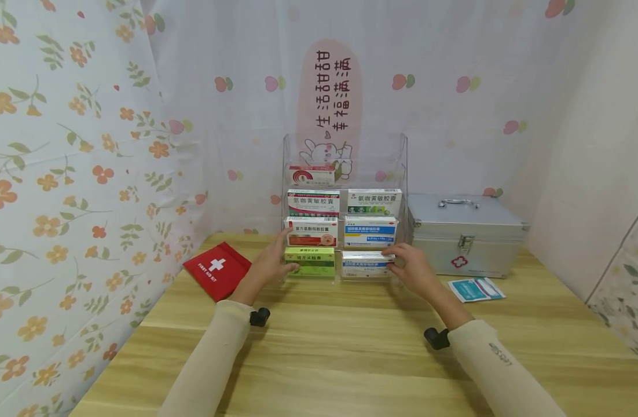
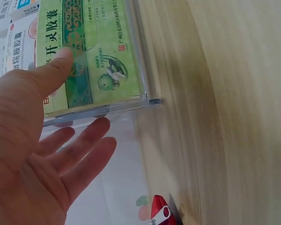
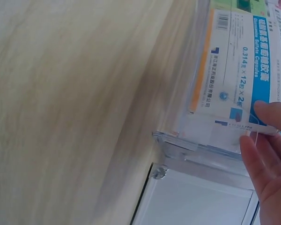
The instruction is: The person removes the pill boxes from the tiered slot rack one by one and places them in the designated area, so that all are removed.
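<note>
A clear tiered rack [image 1: 405,156] stands on the table, stocked with medicine boxes. My left hand [image 1: 269,263] is at its left side, thumb over the front of the green medicine box [image 1: 311,267] in the bottom row. In the left wrist view, the other fingers [image 2: 86,140] extend loosely beside the rack's outer side. My right hand [image 1: 414,267] pinches the right end of the white-and-blue medicine box [image 3: 234,70] at the bottom right. Its thumb lies on the box's front, the fingers curl at the end. This box sits in the rack's lowest tier.
Left of the rack lies a red first aid pouch [image 1: 217,267]. A silver metal case [image 1: 467,231] stands at the right, with a teal-and-white packet [image 1: 476,289] before it. Higher tiers hold more boxes, among them a red-and-white box [image 1: 312,175]. A printed curtain [image 1: 235,69] hangs behind.
</note>
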`<state>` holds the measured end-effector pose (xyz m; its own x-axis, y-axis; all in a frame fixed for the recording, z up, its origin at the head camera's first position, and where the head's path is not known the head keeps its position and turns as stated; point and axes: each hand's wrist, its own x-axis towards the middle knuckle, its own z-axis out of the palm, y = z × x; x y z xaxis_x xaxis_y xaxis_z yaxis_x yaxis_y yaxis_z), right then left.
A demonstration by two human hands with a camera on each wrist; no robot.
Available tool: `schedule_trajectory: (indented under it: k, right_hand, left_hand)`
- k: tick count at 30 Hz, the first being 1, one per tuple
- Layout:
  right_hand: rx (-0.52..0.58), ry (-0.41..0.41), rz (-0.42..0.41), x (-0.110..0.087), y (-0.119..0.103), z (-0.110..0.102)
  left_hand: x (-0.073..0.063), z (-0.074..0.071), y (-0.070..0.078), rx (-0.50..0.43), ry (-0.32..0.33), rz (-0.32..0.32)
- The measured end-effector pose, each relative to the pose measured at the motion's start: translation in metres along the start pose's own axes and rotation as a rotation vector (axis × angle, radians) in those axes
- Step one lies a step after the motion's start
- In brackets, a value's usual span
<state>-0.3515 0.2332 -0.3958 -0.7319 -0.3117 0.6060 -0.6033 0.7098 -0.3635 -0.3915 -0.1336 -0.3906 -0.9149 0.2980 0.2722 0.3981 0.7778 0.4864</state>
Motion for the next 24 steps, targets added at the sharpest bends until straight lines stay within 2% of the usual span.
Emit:
schedule_trajectory:
  k: [6,14,18,24]
  right_hand:
    - [0.027,0.052,-0.047,0.0028,0.0013,0.0025]
    - [0.073,0.081,-0.046,0.0024,0.0001,0.0026]
    - [0.087,0.084,-0.049,0.0027,-0.0012,0.0006]
    - [0.118,0.133,-0.075,0.0053,-0.0027,-0.0035]
  left_hand:
    - [0.0013,-0.0038,-0.0014,-0.034,0.001,-0.002]
    - [0.0018,-0.0023,-0.0030,-0.088,0.006,-0.027]
    - [0.0026,-0.0018,-0.0020,-0.099,0.003,-0.036]
    - [0.0039,0.0002,-0.0029,-0.095,-0.007,-0.044]
